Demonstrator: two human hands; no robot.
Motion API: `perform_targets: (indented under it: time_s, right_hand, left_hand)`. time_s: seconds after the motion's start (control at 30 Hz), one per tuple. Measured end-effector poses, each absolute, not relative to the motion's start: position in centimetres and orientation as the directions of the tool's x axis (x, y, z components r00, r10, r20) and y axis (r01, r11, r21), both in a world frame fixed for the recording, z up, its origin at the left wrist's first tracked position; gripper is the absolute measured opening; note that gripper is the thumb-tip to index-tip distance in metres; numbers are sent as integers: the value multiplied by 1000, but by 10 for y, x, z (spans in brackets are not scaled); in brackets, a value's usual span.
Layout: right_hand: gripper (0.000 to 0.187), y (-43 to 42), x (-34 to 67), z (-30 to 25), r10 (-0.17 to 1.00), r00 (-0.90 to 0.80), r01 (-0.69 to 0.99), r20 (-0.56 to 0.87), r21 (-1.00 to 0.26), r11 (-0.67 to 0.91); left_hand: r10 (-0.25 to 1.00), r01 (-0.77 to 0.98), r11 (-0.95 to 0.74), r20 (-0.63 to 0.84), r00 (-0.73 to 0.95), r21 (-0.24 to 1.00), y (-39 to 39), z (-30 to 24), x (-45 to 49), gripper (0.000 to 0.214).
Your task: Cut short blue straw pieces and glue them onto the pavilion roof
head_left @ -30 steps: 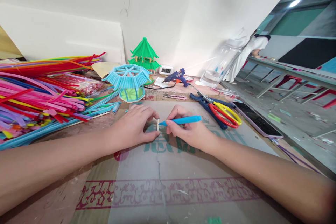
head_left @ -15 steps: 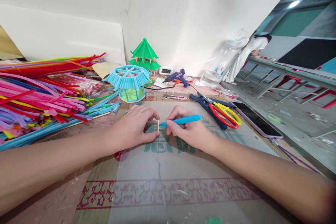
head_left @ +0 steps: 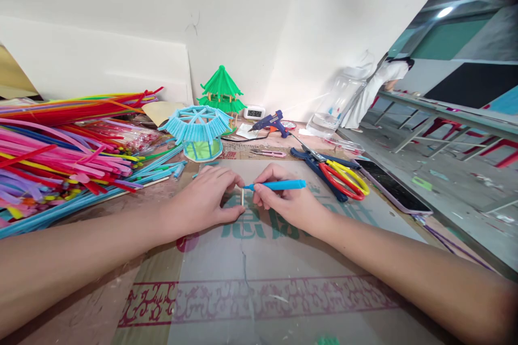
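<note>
Between the thumb and forefinger of my left hand (head_left: 210,197) stands a short pale stick (head_left: 243,198), held by its two ends over the board. My right hand (head_left: 283,197) grips a blue marker (head_left: 279,185); its tip meets the upper part of the stick, or comes very close to it. Just behind my left hand sits a light blue pipe-cleaner pavilion frame (head_left: 198,129) with a green floor. A green tiered pagoda roof (head_left: 222,91) rises behind that.
Bundles of coloured pipe cleaners (head_left: 60,156) pile up at the left. Scissors (head_left: 343,178), pliers (head_left: 319,172), a glue gun (head_left: 269,121) and a phone (head_left: 392,186) lie to the right. A clear plastic jug (head_left: 335,99) stands behind; a person (head_left: 388,78) bends over a far table.
The marker tip has shifted from the middle of the stick towards its upper end. My left hand keeps its pinch, and the view has tilted slightly.
</note>
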State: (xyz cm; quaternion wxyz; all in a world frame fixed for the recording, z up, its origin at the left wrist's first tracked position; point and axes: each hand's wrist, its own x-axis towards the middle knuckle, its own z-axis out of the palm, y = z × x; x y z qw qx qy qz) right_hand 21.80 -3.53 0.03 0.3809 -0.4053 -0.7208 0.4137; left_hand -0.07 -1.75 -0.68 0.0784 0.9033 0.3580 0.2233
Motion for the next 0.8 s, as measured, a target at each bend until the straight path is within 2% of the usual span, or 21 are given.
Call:
perform_targets:
  time_s: [0.2,0.8]
  right_hand:
    - [14,-39,216,6,880,-429,311,206,-881,358]
    - [21,-35,219,-1,900,-390,256,193,-916,308]
  left_hand:
    - [689,620,-724,333,643,301,-18,-7,-1,30]
    - [678,601,-735,365,638,313,-17,-9,-1,31]
